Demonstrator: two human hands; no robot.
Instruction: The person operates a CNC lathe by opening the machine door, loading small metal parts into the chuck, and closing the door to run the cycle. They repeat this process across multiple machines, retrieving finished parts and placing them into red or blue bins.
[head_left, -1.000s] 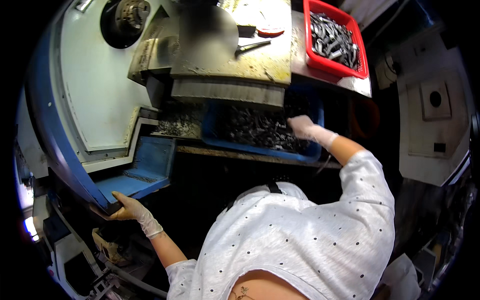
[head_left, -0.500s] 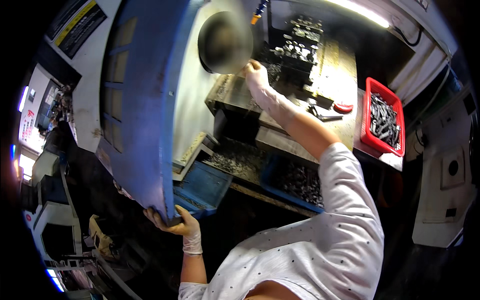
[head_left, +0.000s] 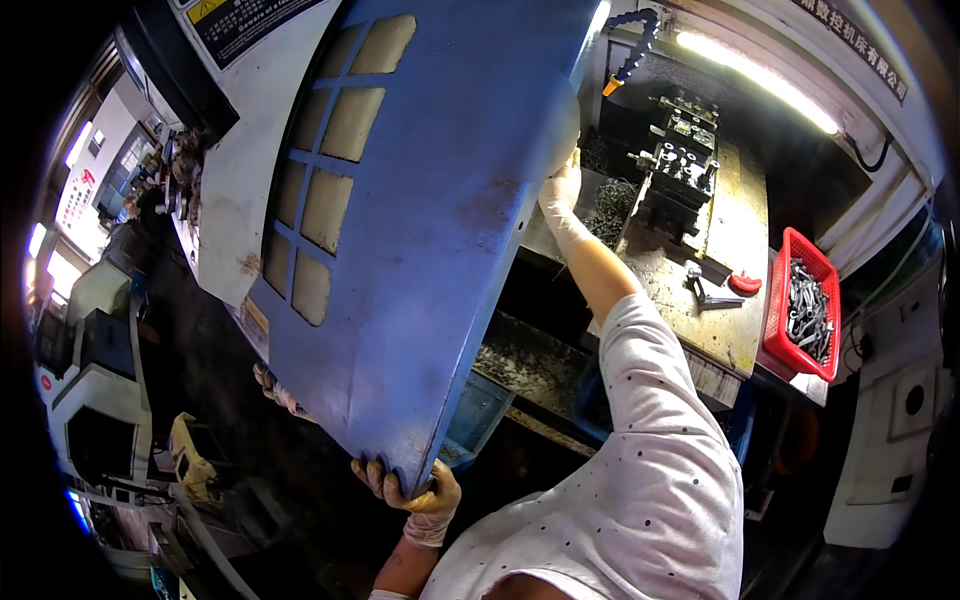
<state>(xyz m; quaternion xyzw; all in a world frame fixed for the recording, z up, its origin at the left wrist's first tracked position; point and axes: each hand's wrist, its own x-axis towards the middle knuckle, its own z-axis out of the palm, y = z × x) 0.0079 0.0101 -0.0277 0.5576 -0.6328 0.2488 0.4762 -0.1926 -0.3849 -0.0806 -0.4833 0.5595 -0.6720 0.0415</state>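
The large blue machine door (head_left: 430, 230), with its small window panes, fills the middle of the view. My left hand (head_left: 415, 497) wears a stained pale glove and grips the door's lower corner, its fingers wrapped round the edge. Beyond the door's right edge, my gloved right hand (head_left: 562, 190) reaches into the machine beside a round chuck (head_left: 567, 125). The door hides most of the chuck, and the right fingertips are partly covered, so I cannot see whether they hold anything.
Tool holders (head_left: 682, 170) stand on the machine bed, near dark metal shavings (head_left: 614, 205). A hose (head_left: 630, 70) with an orange nozzle hangs above. On the right are a red object (head_left: 745, 284) and a red basket (head_left: 775, 335) of metal parts. A blue tray (head_left: 485, 405) lies below.
The blue door has slid to the right with my left hand on its corner, covering most of the chuck. The view has shifted, and my right hand is now partly hidden at the door's edge.
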